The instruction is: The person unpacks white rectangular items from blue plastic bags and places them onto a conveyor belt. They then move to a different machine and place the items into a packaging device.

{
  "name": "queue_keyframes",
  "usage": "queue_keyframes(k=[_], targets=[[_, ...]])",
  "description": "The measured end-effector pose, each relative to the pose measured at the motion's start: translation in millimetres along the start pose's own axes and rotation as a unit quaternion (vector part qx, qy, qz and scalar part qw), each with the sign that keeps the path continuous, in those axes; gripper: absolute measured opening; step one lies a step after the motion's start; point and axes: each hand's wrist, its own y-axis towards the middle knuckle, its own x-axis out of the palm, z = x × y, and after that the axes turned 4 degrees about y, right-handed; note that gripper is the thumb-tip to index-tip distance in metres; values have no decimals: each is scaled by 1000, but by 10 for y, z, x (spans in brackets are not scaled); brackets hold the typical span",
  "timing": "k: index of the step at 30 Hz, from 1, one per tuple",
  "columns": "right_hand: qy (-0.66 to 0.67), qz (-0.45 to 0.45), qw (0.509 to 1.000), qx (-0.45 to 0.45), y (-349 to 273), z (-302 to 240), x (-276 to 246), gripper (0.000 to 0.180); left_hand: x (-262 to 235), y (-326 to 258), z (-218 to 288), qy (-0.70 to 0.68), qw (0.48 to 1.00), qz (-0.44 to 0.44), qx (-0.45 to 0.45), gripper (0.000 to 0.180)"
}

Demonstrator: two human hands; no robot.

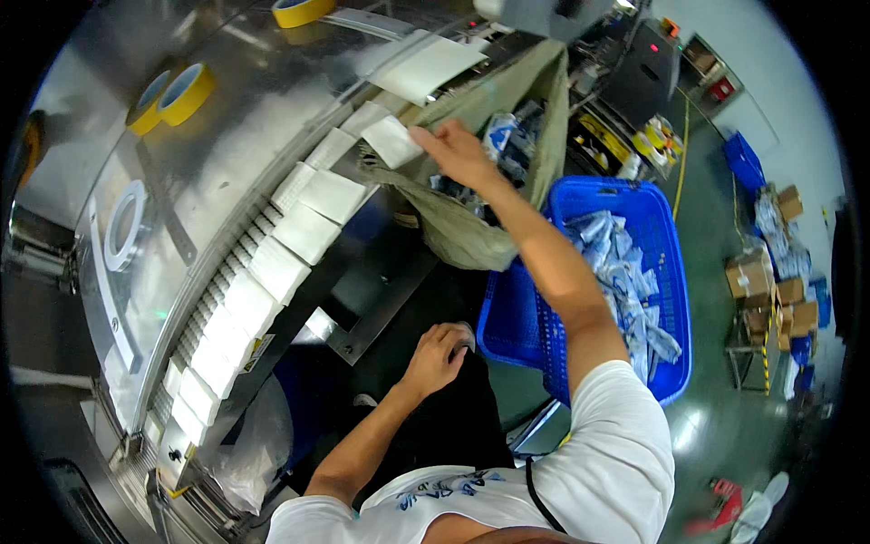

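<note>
My right hand (458, 156) reaches over the sack and pinches the right edge of a square white pad (391, 143). That pad juts sideways from a curved row of similar white pads (275, 268) lying on a conveyor belt (243, 252). My left hand (437, 357) rests on my dark trouser leg near the knee, fingers loosely spread and holding nothing. Below my right hand an olive-green sack (471, 238) gapes, with crumpled blue-and-white packets (501, 134) inside. A larger flat white sheet (430, 68) lies at the far end of the row.
A blue plastic basket (681, 299) of silvery packets (625, 272) stands right of the sack. Yellow tape rolls (187, 94) and a white ring (125, 226) lie on the metal machine top. Clear plastic (256, 444) hangs below the conveyor. Cardboard boxes (749, 274) are stacked far right.
</note>
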Motion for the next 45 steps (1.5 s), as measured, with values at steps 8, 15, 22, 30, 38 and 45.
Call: queue_keyframes(k=[8, 15, 22, 30, 38, 45], targets=[[137, 93, 985, 57, -72, 226, 438, 73, 254, -992, -196, -36, 998, -7, -55, 26], [395, 40, 906, 148, 212, 166, -54, 50, 161, -1281, -517, -61, 994, 29, -85, 21], [187, -68, 980, -20, 244, -895, 608, 29, -175, -2218, -580, -23, 972, 122, -197, 20], [7, -332, 914, -233, 50, -1484, 2821, 43, -76, -4538, -277, 75, 728, 423, -534, 7], [-242, -225, 897, -295, -360, -1364, 3633, 29, 1460, -5837, 439, 42, 650, 141, -746, 29], [-201, -9, 880, -431, -1051, -1247, 1791, 16, 1235, -5598, 442, -25, 726, 148, -671, 30]])
